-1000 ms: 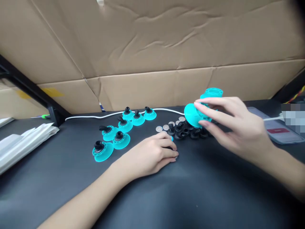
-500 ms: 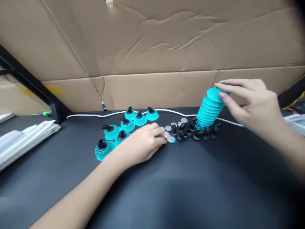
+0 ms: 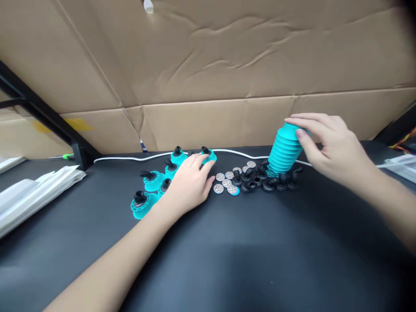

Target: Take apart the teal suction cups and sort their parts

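Note:
My right hand (image 3: 328, 141) has its thumb and fingers round the top of a stack of turquoise cone-shaped plastic cups (image 3: 285, 149), which leans slightly right. My left hand (image 3: 191, 182) is open, fingers stretched forward and thumb apart. It hovers over a group of turquoise cups fitted with black swivel stems (image 3: 143, 204), hiding some of them. Its fingertips are near the rear right cup (image 3: 211, 156); contact cannot be made out. Small round silver discs with holes (image 3: 226, 183) lie right of that hand. Several loose black stemmed parts (image 3: 250, 185) crowd the stack's foot.
A white cable (image 3: 240, 152) runs along the back of the black table (image 3: 227, 260), before a cardboard wall (image 3: 211, 65). White flat packets (image 3: 39, 195) lie at the left beside a black metal frame post (image 3: 81, 157). A clear plastic bag (image 3: 398, 167) is at the far right.
My left hand has moved from the discs back and left over the stemmed cups, its fingers opening out. My right hand has lowered slightly, and the top of the stack sits lower.

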`<state>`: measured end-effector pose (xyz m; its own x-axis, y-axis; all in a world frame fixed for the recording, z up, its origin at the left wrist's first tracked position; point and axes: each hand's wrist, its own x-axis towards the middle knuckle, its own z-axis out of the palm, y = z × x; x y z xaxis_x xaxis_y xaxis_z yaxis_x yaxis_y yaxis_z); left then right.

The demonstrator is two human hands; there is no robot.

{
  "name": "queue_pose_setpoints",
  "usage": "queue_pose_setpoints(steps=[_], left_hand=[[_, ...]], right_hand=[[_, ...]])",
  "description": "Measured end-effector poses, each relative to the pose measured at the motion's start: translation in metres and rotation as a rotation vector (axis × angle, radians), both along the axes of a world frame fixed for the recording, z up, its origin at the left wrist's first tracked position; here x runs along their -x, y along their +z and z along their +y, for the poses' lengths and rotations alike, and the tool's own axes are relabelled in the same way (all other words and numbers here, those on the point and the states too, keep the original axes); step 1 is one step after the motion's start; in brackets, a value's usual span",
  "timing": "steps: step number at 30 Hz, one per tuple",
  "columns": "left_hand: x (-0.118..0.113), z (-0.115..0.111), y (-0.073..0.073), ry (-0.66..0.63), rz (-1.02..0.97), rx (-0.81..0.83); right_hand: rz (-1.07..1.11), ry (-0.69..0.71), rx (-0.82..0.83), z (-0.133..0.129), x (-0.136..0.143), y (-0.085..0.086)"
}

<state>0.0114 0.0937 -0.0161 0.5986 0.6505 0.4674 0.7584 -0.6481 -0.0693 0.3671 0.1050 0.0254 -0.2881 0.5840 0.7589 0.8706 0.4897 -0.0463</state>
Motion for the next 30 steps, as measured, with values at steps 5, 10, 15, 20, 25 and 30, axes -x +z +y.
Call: queue_pose_setpoints(steps=[5,10,15,20,25,30], left_hand=[[-0.002,0.005,-0.007,0.022,0.055,0.005],[0.001,0.008,-0.009,0.029,0.051,0.01],[0.002,0.009,-0.006,0.018,0.047,0.027],[0.0,0.006,0.0,0.01,0.041,0.042],[-0.001,0.002,0.004,0.021,0.018,0.014],[0.0,0.004,0.001,0.048,-0.041,-0.03]], right_hand=[[-0.029,-0.002,-0.081,-0.003,0.002,-0.001],[-0.054,-0.012,-0.22,-0.017,0.007,0.006],[-0.044,0.045,-0.295,-0.039,0.017,0.011],[-0.062,0.31,-0.162,-0.048,0.029,0.004],[-0.154,0.626,0.223,-0.05,0.041,-0.016],[-0.222,0.655,0.377,-0.051,0.045,-0.029]])
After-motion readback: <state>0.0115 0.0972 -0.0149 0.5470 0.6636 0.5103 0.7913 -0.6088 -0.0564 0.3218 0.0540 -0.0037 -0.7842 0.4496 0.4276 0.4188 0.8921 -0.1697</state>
